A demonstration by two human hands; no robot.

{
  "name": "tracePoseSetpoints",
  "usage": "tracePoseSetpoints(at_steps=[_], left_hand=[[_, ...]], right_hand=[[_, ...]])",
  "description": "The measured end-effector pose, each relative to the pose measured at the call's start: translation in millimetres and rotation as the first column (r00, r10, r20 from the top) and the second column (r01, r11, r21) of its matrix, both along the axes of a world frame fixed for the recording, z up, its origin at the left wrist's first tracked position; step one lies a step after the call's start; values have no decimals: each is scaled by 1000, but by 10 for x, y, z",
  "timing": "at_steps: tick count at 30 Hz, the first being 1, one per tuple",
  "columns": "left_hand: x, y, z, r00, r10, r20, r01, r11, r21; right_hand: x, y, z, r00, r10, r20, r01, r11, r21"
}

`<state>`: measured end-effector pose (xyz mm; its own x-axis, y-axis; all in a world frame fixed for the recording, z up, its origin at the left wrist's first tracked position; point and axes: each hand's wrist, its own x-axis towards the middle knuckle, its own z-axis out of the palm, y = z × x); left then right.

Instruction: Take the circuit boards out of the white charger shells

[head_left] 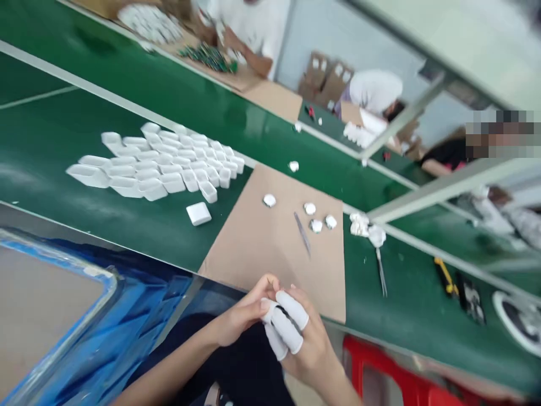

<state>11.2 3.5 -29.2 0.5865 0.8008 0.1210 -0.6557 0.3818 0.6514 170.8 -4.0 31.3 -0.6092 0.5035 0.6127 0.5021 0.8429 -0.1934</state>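
Left hand [240, 316], one: I have it at the near edge of the cardboard sheet [249, 242], thumb and fingertips bent close together, meeting the covered fingertips of the other hand. Whether anything is pinched there, I cannot tell.

Right hand [310, 344], one: fingers curled toward the left, part-closed; the contents of the grasp, if any, are hidden from me.

White finger covers [287, 328], three visible: worn on the right hand's fingers, the left thumb at the end of one.

Cardboard sheet, one: flat on the green counter [169, 225], just beyond the hands. Upon it I count four small white pieces [269, 200] and one slim metal tool [302, 234], lying lengthwise away from me.

White shells [169, 163], many: open, clustered left of the sheet. One separate white block [198, 213] lies nearer to me.

Right of the sheet: a crumpled white bunch [359, 224], a second slim tool [381, 273], a yellow-handled tool [446, 276].

Red stool [380, 361], one: below the counter's near edge, at right.

Across the counter: a person in a white top [253, 28], near green boards [209, 57].
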Motion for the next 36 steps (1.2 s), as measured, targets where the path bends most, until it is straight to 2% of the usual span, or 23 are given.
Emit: tracePoseSetpoints(at_steps=[2,3,4,5,6,7,8,9,11,12,13,15,18,21,25,27,29,32,34,36], left_hand=[[47,111,53,987,56,-152,-39,992,117],[31,193,90,950,136,-281,-82,977,195],[-23,281,124,866,266,-424,-149,945,290],[-117,365,148,719,427,-548,-225,889,398],[-249,440,154,510,591,-625,-296,803,517],[-413,505,136,263,729,-632,-352,682,641],[-600,560,94,42,800,-599,-353,573,740],[-798,606,32,-140,817,-560,-321,498,806],[-1176,671,-123,-414,775,-477,-238,414,879],[-1331,688,-197,-499,731,-465,-207,420,883],[-1452,694,-259,-550,691,-469,-185,446,876],[-1582,689,-328,-602,595,-532,-192,540,820],[-1573,707,-306,-617,482,-622,-236,641,730],[-1498,792,-250,-592,438,-676,-276,678,681],[-1412,892,-264,-611,385,-692,-298,697,652],[-1368,897,-287,-587,439,-680,-271,686,676],[-1332,875,-297,-514,528,-676,-221,680,699],[-1307,835,-255,-371,629,-683,-171,677,716],[-1294,823,-181,-318,643,-697,-194,675,712],[-1269,822,-81,-284,628,-724,-191,703,685]], right_hand=[[102,129,-35,993,-10,-115,-4,992,-124],[175,265,-58,985,-41,-169,7,981,-196],[255,454,-79,977,-96,-192,41,961,-274],[338,696,-93,965,-176,-194,103,936,-337],[422,983,-98,959,-241,-147,169,907,-385],[505,1307,-93,950,-305,-61,256,877,-407],[589,1656,-79,934,-354,-35,313,864,-395],[674,2018,-60,917,-399,-14,363,848,-386],[840,2717,-28,863,-503,46,483,793,-372],[913,3028,-24,830,-552,87,541,755,-371],[975,3297,-32,800,-586,132,588,719,-370],[1059,3693,-81,755,-616,223,652,669,-358],[1101,3952,-197,723,-596,350,690,652,-315],[1046,4010,-305,728,-527,439,661,709,-246],[823,4167,-398,760,-371,534,551,804,-224],[712,4283,-392,759,-322,566,526,815,-242],[645,4328,-331,759,-302,576,519,816,-256],[608,4079,-170,786,-289,546,491,829,-269],[574,3645,-66,814,-279,509,461,843,-276],[501,3033,-12,845,-222,487,404,862,-308]])
